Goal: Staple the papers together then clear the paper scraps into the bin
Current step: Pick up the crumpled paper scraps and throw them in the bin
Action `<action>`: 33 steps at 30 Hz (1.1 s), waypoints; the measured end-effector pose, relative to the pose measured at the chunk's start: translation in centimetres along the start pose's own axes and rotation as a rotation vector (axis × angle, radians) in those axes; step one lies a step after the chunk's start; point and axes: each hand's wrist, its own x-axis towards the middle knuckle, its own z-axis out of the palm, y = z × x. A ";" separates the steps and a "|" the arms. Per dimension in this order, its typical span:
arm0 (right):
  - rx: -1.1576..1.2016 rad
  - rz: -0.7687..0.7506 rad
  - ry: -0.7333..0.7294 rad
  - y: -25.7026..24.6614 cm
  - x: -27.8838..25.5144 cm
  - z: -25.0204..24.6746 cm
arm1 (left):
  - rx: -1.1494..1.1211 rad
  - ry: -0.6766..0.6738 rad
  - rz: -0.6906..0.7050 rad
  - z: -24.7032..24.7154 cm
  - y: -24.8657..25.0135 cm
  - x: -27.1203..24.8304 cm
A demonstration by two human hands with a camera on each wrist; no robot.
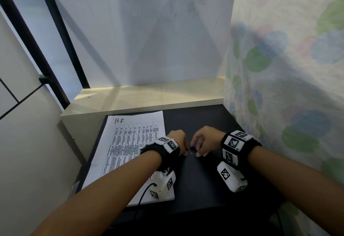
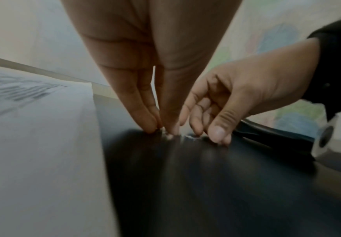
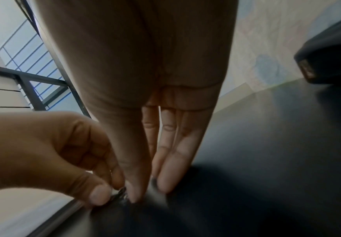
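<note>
A stack of printed papers (image 1: 130,142) headed "H.R" lies on the left of the black table (image 1: 204,180). Both hands meet at the table's middle, just right of the papers (image 2: 33,128). Tiny white paper scraps (image 2: 188,137) lie on the black top between the fingertips; in the head view the scraps (image 1: 191,153) are barely visible. My left hand (image 2: 161,128) points down, thumb and fingertips pinched together on the scraps. My right hand (image 2: 208,134) is curled, thumb and fingers closing on the same scraps. In the right wrist view the right hand (image 3: 145,192) and left hand (image 3: 108,192) touch tip to tip.
A long black object (image 2: 271,134) lies on the table behind my right hand; a dark boxy object (image 3: 327,52) shows at the right. A pale ledge (image 1: 145,98) runs behind the table. A flowered curtain (image 1: 288,87) hangs along the right edge.
</note>
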 end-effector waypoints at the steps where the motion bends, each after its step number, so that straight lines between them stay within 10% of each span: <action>1: 0.003 0.006 0.007 0.2 0.0 -0.2 | -0.008 0.014 -0.005 -0.2 -0.2 0.2; 33: 0.149 -0.025 -0.044 -0.4 3.5 0.1 | -0.026 0.059 -0.061 -0.6 -1.7 1.0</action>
